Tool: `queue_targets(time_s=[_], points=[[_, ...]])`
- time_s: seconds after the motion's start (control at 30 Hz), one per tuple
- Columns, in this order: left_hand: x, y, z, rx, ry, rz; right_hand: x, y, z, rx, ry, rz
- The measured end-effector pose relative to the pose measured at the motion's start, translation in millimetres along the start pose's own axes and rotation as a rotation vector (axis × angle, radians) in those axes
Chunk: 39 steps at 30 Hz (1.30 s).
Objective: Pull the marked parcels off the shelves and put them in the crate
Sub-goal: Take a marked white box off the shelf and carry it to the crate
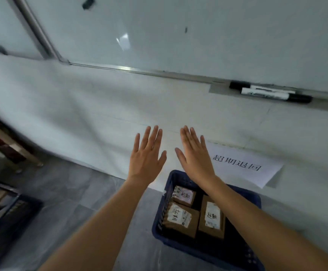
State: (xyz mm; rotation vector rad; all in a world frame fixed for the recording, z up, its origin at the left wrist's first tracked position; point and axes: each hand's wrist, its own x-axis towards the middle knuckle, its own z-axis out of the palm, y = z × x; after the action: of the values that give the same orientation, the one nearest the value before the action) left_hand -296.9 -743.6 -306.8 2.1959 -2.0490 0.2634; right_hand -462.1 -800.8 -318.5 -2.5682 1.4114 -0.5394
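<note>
Grey floor (77, 192) – white wall (120, 106) (whiteboard (178, 36) above)

Head view: looking forward and down from close, facing the wall (120, 106) above the crate (243, 194).

My left hand (146, 153) and right hand (195, 155) hover side by side, apart, over the far rim of the crate (159, 218), where three parcels (211, 217) lie, a paper sign (243, 165) on the wall beyond, another crate (6, 218) far left.
</note>
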Motion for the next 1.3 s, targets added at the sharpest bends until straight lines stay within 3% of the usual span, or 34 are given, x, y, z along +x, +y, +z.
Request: queue_targets(time_s=[0.17, 0.33, 0.6, 0.8, 1.03, 1.3], points=[[-44, -111, -85, 0.063, 0.132, -0.159, 51, -137, -22, 0.053, 0.054, -0.173], [-110, -229, -173, 0.193, 0.233, -0.425, 86, -292, -40, 0.132, 0.133, -0.465], [-254, -326, -276, 0.506, 0.278, -0.815, 67, -506, -44, 0.333, 0.131, -0.905], [-353, -330, -321, 0.675, 0.279, -1.076, -3, -608, -55, 0.366, 0.091, -1.214], [-488, -277, -373, 0.823, 0.255, -1.402, -100, -687, -85, 0.535, 0.029, -1.503], [-620, -222, -429, 1.012, 0.217, -1.638, -243, -754, -133, 0.72, -0.022, -1.684]])
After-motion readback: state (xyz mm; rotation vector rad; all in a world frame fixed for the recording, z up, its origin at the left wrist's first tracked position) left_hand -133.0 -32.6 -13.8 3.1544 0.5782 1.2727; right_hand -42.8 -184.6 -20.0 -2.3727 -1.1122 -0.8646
